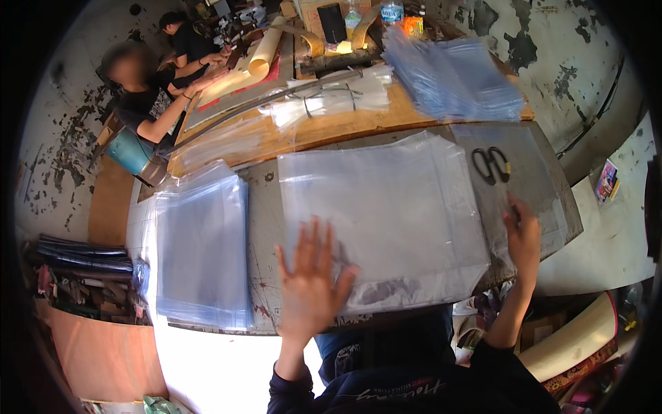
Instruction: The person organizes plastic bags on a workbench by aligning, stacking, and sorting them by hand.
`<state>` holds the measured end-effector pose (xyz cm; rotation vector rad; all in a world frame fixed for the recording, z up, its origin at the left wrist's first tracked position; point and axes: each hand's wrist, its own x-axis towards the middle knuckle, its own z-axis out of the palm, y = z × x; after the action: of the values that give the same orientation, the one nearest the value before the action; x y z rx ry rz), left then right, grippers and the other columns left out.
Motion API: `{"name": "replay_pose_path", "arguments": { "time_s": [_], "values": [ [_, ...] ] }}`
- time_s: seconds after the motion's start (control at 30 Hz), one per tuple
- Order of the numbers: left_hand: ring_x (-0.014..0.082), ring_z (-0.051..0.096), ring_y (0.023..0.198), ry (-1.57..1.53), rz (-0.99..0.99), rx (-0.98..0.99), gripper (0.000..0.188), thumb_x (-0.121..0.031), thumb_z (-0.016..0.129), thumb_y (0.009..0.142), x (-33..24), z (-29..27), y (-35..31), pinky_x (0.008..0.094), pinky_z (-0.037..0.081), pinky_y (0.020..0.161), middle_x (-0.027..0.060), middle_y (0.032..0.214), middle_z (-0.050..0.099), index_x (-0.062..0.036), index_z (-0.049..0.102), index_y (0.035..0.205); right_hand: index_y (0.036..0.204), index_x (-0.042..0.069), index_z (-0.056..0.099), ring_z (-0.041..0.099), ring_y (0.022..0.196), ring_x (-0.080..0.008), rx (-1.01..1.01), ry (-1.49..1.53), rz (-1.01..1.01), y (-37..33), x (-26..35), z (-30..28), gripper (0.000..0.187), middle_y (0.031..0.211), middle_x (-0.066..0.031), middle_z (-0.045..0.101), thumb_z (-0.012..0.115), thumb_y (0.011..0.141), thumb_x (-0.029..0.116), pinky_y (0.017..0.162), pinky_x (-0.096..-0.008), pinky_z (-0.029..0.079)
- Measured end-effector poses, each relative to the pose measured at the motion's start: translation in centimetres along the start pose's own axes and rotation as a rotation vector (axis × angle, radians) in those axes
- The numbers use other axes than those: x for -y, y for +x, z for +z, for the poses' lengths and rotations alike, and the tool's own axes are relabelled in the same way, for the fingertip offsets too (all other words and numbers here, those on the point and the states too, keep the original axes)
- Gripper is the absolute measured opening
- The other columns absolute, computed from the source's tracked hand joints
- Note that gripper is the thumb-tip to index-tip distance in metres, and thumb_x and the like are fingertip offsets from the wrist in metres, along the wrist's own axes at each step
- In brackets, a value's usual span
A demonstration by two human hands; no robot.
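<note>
A large clear plastic sheet or bag (pixel 386 200) lies in front of me on the grey worktop. My left hand (pixel 310 283), fingers spread, rests over its near left part. Past its right edge, my right hand (pixel 524 234) is above another piece of clear plastic film (pixel 545 196), thumb and index finger apart, other fingers partly hidden. Nothing shows in its grip. Black-handled scissors (pixel 491 165) lie just beyond the right fingertips; their blades are hard to make out. A neat stack of clear bluish plastic sheets (pixel 203 255) sits to the left.
Another bluish plastic stack (pixel 458 79) lies at the far right on a wooden board (pixel 276 148). Tied clear strips (pixel 327 100) lie mid-board. Farther left, a person (pixel 148 96) handles a cream roll (pixel 265 58), with another person (pixel 189 41) behind. Bottles (pixel 392 12) stand at the back.
</note>
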<state>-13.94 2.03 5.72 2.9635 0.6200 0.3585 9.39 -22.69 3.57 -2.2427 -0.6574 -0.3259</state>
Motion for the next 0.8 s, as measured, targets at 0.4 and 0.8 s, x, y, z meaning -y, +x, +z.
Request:
{"name": "replay_pose_path", "arguments": {
  "time_s": [0.4, 0.8],
  "values": [
    [0.0294, 0.051, 0.109, -0.783, -0.432, 0.005, 0.045, -0.033, 0.042, 0.095, 9.6, 2.7, 0.3, 0.0346, 0.039, 0.094, 0.0161, 0.121, 0.048, 0.0027, 0.055, 0.119, 0.113, 0.001, 0.054, 0.055, 0.095, -0.039, 0.059, -0.308, 0.034, 0.0, 1.3, 0.8, 0.034, 0.101, -0.0231, 0.057, 0.055, 0.087, 0.023, 0.082, -0.0417, 0.043],
    [0.0262, 0.049, 0.113, -0.916, -0.429, -0.07, 0.041, -0.019, 0.044, 0.093, 7.8, 3.5, 1.2, 0.0294, 0.034, 0.097, 0.0172, 0.121, 0.05, 0.0049, 0.048, 0.125, 0.121, -0.004, 0.046, 0.056, 0.099, -0.0245, 0.381, 0.213, 0.226, -0.6, 3.6, 1.9, 0.052, 0.111, -0.0187, 0.058, 0.06, 0.086, 0.031, 0.087, -0.0325, 0.041]
  ]
}}
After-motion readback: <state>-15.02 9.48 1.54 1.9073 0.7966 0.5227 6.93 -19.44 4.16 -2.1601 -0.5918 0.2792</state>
